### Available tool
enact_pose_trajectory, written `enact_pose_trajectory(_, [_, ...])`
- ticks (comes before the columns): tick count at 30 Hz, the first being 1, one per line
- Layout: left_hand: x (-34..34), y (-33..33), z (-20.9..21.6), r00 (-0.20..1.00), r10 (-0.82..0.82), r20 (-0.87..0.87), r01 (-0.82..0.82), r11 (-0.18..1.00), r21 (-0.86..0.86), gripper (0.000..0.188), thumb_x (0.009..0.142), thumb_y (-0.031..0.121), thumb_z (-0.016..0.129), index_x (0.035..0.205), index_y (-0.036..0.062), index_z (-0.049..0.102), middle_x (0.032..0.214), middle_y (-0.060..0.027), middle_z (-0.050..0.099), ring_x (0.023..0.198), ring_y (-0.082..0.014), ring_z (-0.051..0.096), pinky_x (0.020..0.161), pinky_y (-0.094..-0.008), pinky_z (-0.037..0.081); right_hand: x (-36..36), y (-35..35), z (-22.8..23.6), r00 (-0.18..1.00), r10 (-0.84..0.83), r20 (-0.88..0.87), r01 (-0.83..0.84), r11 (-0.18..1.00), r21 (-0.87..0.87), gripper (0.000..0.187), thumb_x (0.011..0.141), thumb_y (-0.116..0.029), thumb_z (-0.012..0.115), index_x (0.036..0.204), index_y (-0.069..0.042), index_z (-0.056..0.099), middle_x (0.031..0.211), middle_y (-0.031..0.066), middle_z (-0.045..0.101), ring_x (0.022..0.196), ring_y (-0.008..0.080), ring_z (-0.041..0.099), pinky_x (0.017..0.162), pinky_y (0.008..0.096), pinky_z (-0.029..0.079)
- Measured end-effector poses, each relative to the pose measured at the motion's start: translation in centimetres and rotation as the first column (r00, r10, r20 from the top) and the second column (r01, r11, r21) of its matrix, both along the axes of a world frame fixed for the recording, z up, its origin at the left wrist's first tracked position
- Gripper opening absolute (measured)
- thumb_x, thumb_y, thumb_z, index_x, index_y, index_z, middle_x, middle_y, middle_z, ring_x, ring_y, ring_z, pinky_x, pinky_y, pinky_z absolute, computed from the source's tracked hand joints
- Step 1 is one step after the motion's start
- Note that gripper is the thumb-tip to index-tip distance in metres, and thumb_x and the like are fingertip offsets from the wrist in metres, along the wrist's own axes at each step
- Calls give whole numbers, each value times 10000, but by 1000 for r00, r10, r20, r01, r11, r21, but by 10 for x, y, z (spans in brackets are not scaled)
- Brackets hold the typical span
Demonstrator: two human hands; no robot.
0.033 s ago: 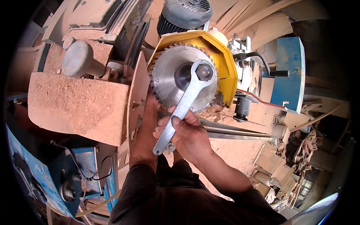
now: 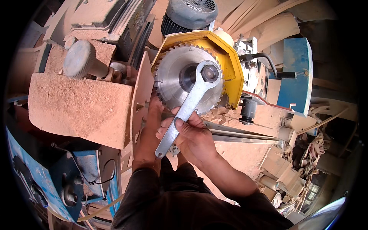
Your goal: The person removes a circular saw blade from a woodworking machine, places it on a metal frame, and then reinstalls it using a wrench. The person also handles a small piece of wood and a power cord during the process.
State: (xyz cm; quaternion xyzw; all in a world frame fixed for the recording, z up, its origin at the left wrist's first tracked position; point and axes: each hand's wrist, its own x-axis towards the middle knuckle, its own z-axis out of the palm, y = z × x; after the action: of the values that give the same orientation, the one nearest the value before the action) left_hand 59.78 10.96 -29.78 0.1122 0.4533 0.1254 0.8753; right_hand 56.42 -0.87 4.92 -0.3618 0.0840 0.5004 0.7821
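My right hand (image 2: 194,138) is closed around the handle of a flat silver wrench (image 2: 188,105), with the thumb lying on its near face. The wrench's ring-like head surrounds a dark hex nut (image 2: 209,73) on the spindle, in front of a toothed circular saw blade (image 2: 168,74). From the nut the handle slants down and to the left. My left hand (image 2: 156,105) reaches up at the blade's lower left edge, beside an upright dusty plate (image 2: 140,101); its fingers are hidden behind the blade and the wrench hand.
A yellow guard (image 2: 234,78) wraps the blade's top and right side, with a grey motor (image 2: 191,15) above it. To the right are a crank handle (image 2: 285,75) and a blue panel (image 2: 293,76). A sawdust-covered machine block (image 2: 78,111) stands at left; wood scraps (image 2: 281,168) lie at lower right.
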Motion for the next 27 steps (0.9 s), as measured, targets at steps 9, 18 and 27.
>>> enact_pose_trajectory(9, [3,0,-3,1000,19,7,-19,1000,-1,469,974,442,454,1260,104,610,1180,-78,690,1069,-263,674,891,-441,566,15,-15,5,993,107,57,-102,991,-92,277,968,-14,593,1244,-26,610,1109,191,694,1022,329,689,937,476,561])
enact_pose_trajectory(18, [12,3,-6,998,52,32,-52,999,-10,493,974,464,446,1270,104,605,1191,-79,688,1076,-267,673,900,-447,563,22,-22,-4,965,180,192,-144,972,-187,298,936,-2,634,1234,-9,638,1082,169,713,1001,296,695,928,441,563])
enact_pose_trajectory(27, [-7,1,-1,998,56,6,-55,997,-53,516,975,486,437,1280,103,601,1202,-81,686,1084,-271,671,908,-454,561,33,-47,5,840,313,442,-189,934,-303,199,947,17,623,1145,14,633,991,143,726,911,217,701,851,356,560])
